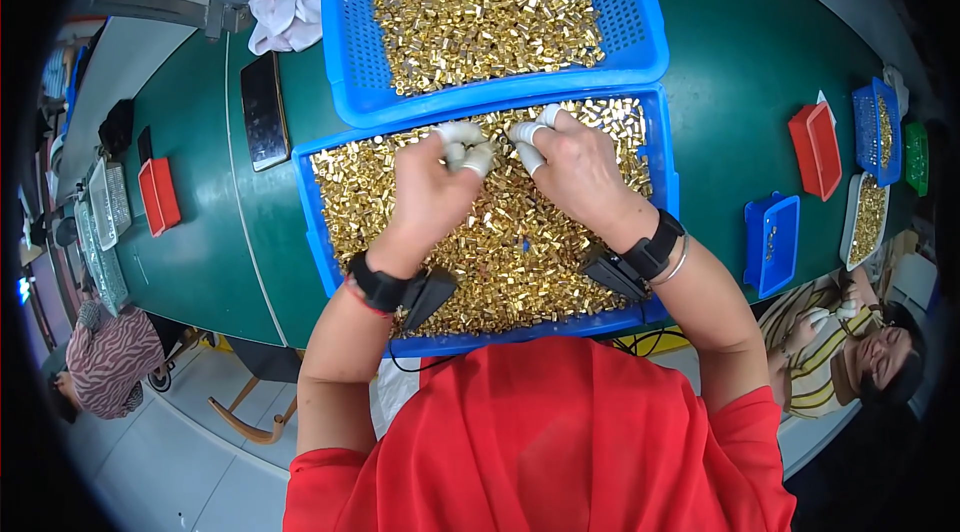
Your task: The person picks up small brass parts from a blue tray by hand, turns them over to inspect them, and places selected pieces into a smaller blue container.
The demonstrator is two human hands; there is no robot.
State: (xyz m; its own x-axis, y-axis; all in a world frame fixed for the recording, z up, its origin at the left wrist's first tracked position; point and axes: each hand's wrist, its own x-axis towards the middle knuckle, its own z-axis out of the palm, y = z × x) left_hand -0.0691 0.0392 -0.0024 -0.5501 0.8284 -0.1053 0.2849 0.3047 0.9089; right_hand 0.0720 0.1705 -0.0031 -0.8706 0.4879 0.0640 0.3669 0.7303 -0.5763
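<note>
Left hand (pixel 436 177), right hand (pixel 578 160): fingers curled, nearly closed, at gold pieces (pixel 520 262) in near blue tray (pixel 665 164); cannot tell if any gripped. White slip (pixel 823 100) by red tray (pixel 815 152): too small to read.

Green table (pixel 190 242), pale line (pixel 243 207) across its left part. On it I note a wide blue tub (pixel 668 167), its far rim overlapped by a blue basket (pixel 520 90). Left: dark phone (pixel 264 112), red tray (pixel 159 196) farther out. Right: second red tray (pixel 815 152), small blue tray (pixel 785 250) nearby.
</note>
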